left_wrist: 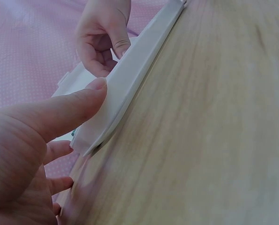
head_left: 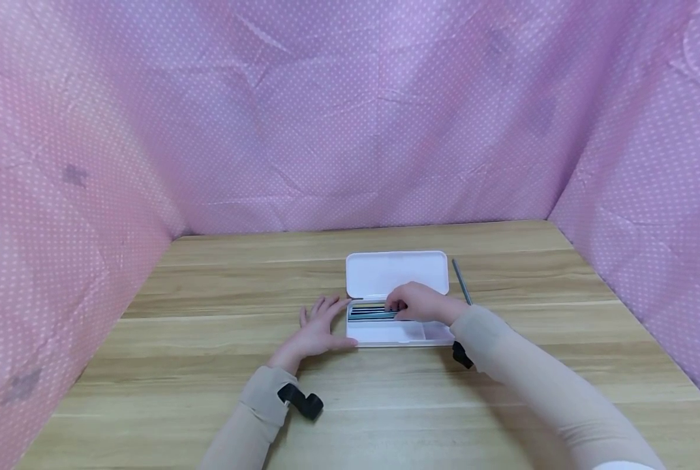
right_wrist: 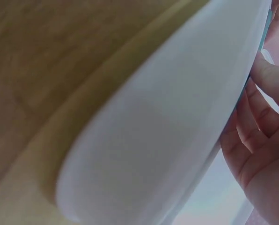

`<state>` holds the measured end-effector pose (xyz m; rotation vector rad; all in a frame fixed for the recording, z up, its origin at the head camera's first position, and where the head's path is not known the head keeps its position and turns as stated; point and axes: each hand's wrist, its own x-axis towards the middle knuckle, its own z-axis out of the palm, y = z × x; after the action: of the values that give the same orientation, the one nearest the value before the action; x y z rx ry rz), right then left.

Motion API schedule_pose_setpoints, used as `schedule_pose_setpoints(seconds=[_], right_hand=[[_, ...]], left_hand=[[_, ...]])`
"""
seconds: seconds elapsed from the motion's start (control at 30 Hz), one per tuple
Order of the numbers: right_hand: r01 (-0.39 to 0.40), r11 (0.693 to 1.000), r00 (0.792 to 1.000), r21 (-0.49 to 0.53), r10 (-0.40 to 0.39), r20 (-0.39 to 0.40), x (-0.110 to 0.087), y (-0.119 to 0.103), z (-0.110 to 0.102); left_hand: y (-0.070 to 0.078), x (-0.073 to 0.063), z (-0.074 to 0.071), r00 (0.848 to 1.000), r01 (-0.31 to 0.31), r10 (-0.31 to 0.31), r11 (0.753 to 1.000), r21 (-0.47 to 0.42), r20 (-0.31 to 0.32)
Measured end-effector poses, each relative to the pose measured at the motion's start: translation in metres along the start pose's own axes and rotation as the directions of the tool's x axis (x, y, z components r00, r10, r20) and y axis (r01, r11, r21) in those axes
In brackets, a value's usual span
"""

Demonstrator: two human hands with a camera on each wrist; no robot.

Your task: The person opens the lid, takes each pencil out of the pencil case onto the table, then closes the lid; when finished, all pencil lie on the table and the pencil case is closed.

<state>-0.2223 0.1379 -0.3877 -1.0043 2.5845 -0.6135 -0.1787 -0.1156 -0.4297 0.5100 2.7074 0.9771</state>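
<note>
A white pencil case point(head_left: 385, 335) lies with its lid folded back on the table. Several dark and teal pencils point(head_left: 364, 314) rest side by side in its rear compartment. My right hand point(head_left: 421, 302) reaches in from the right, fingers curled and thumb pinching a teal pencil near its right end; its fingertips are partly hidden behind the case wall in the right wrist view. At the case's left end my left hand point(head_left: 319, 333) has its fingers spread, and the thumb point(left_wrist: 90, 96) touches the front wall near the corner.
One more pencil point(head_left: 461, 281) lies on the wooden table point(head_left: 238, 274) to the right of the case, partly behind my right wrist. The open lid point(head_left: 396, 271) lies toward the back. Pink dotted cloth point(head_left: 350, 130) hangs around the table's back and sides.
</note>
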Motion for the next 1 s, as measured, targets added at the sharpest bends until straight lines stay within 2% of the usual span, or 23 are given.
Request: schedule_pose_setpoints(seconds=[0.37, 0.67, 1.0], right_hand=[[0.017, 1.000, 1.000, -0.003, -0.017, 0.013, 0.0001, -0.0005, -0.0033], [0.001, 0.997, 1.000, -0.078, -0.001, -0.006, 0.0030, -0.0038, -0.0034], [-0.067, 0.997, 0.997, 0.030, 0.068, -0.029, 0.0042, -0.0039, -0.0086]], left_hand=[[-0.0006, 0.0011, -0.0003, 1.000, -0.004, 0.004, 1.000, -0.002, -0.004], [-0.0015, 0.0000, 0.0001, 1.000, -0.013, 0.013, 1.000, -0.008, -0.004], [-0.0015, 0.0004, 0.0000, 1.000, -0.008, 0.008, 1.000, -0.007, -0.007]])
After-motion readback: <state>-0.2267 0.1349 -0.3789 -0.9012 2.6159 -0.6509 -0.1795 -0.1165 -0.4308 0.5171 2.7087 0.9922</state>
